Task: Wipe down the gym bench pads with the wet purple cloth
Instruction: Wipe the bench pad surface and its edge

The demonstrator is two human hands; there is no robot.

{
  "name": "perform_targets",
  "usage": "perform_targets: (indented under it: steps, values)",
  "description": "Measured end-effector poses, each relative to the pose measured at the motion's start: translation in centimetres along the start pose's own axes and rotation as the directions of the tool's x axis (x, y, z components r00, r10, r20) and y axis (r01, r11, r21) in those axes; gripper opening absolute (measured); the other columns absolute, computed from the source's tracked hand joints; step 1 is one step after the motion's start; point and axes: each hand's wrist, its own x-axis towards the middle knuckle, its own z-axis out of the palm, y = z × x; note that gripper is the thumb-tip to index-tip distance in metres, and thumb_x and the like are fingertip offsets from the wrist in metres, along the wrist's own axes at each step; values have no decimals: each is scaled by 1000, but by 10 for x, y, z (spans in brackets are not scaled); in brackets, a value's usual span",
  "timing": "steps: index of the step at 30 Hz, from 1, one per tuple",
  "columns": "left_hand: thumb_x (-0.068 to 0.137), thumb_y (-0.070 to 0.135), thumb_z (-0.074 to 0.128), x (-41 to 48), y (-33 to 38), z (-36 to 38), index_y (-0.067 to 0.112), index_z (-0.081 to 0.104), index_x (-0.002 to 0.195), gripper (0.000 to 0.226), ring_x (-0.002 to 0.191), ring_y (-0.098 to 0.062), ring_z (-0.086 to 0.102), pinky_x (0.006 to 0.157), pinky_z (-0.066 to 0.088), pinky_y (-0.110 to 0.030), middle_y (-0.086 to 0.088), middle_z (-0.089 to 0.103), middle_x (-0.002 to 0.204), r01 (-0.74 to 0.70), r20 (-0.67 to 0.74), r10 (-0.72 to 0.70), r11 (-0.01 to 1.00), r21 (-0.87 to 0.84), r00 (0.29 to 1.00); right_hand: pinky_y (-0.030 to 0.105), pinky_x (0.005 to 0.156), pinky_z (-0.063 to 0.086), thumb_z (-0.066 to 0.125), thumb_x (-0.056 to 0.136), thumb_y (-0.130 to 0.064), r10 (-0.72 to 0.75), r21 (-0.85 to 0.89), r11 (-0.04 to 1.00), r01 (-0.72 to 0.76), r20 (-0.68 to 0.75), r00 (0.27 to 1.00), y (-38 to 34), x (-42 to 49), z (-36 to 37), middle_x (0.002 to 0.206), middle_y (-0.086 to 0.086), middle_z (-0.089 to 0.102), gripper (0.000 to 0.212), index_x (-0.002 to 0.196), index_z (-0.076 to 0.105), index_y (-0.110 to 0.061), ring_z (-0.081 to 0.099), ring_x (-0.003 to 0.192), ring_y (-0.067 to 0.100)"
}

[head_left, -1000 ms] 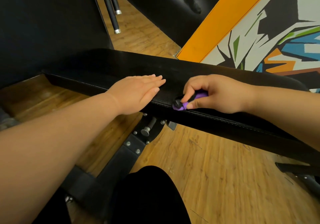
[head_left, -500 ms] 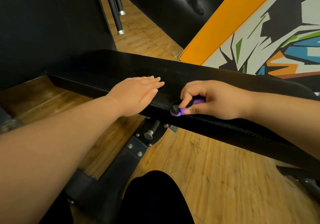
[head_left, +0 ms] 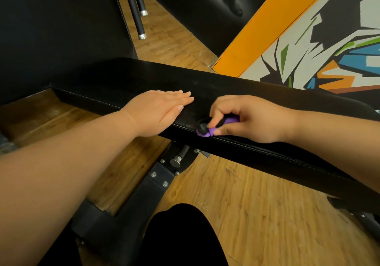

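A long black bench pad (head_left: 127, 80) runs across the view from left to right. My left hand (head_left: 162, 109) lies flat on its top near the front edge, fingers straight and together. Just to its right, my right hand (head_left: 248, 119) grips the bunched purple cloth (head_left: 205, 131) and holds it against the pad's front edge. Only a small purple part with a dark patch shows between thumb and fingers; the rest is hidden in my fist.
The bench's black metal frame (head_left: 156, 177) with bolts and a pull pin stands below the pad on a wooden floor. A second black pad (head_left: 51, 23) rises at the left. Two black bars (head_left: 135, 15) stand behind. A painted wall (head_left: 320, 45) with an orange stripe is at right.
My right hand with the cloth has slid a little leftwards and down along the pad's front edge, towards my left hand. My left hand has stayed flat in place.
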Motion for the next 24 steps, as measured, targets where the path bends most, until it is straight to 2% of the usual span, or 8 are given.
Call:
perform_targets:
  steps: [4,8,14,16,19,21,24]
  values:
    - [105,28,22,1,-1,0,29,26,150,45,143,1,16,110,8,-15,13,25,157,25,14,-25,999,-43,1000,9,86,39,71,85,-21,17,-40,999,-19,-40,999,3,30,0,93,-16,58,14,88,64,-33,55,93,-4]
    - [105,26,25,2,-3,0,27,26,150,46,142,-1,20,110,10,-14,10,26,157,35,7,-35,997,-62,999,12,86,38,70,86,-22,44,-72,996,-51,-99,994,9,54,4,93,-19,55,13,89,63,-32,51,93,-6]
    - [105,23,28,1,-9,2,25,30,150,45,137,8,14,112,11,-14,12,27,156,11,8,-10,995,-101,1000,13,88,42,70,85,-21,-11,6,1000,10,74,997,0,13,-3,99,-9,60,10,91,67,-28,57,99,5]
    - [105,22,29,1,-9,2,26,30,149,45,139,6,16,112,12,-15,11,28,156,10,1,-10,995,-104,1000,13,87,42,70,85,-20,-4,19,1000,3,42,999,2,20,-1,97,-11,60,9,90,67,-27,58,98,3]
    - [105,20,30,1,-6,0,24,29,149,45,140,1,19,111,12,-15,7,29,156,21,0,-21,995,-98,1000,9,86,38,71,85,-20,-1,-11,1000,1,-34,999,2,47,5,93,-17,57,17,86,63,-35,54,93,-7]
    - [105,19,29,0,-5,-1,24,27,149,45,143,-4,21,111,11,-15,5,28,157,47,5,-47,995,-93,999,8,84,37,70,86,-21,26,-19,999,-27,-47,999,2,58,7,93,-19,55,19,86,61,-39,52,92,-9]
    - [105,23,26,-3,-12,-2,28,26,150,45,145,-3,16,115,12,-21,10,24,158,37,34,-35,997,-70,999,4,84,36,69,86,-23,31,-32,999,-31,-28,999,1,52,6,95,-17,55,15,88,63,-36,51,93,-11]
